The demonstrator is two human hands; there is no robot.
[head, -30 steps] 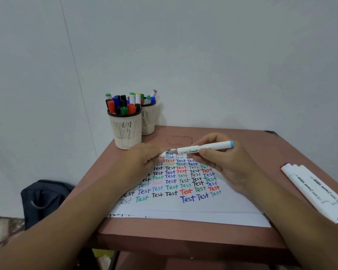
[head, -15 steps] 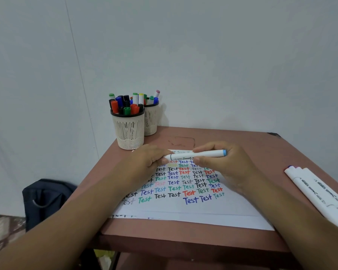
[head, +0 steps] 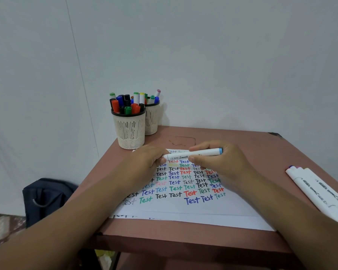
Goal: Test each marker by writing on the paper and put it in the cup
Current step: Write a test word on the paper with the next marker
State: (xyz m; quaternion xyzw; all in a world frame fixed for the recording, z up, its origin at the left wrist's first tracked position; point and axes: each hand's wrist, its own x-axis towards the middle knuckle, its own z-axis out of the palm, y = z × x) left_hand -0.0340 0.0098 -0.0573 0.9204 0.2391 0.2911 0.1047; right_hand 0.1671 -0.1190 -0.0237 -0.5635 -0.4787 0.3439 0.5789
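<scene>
While gripped at both ends by left hand [head: 144, 162] and right hand [head: 219, 162] above the paper [head: 183, 207]: marker [head: 195, 153], likely light, rigid, slick; best held mid-barrel.

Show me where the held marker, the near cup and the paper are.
marker [head: 203, 152], head view, white barrel.
near cup [head: 130, 131], head view, slotted wall.
paper [head: 213, 211], head view, blank lower part.

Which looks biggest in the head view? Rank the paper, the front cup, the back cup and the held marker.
1. paper, by far the largest.
2. front cup.
3. back cup: partly hidden and farther away, so possibly the same size as the front one.
4. held marker: slimmest.
</scene>
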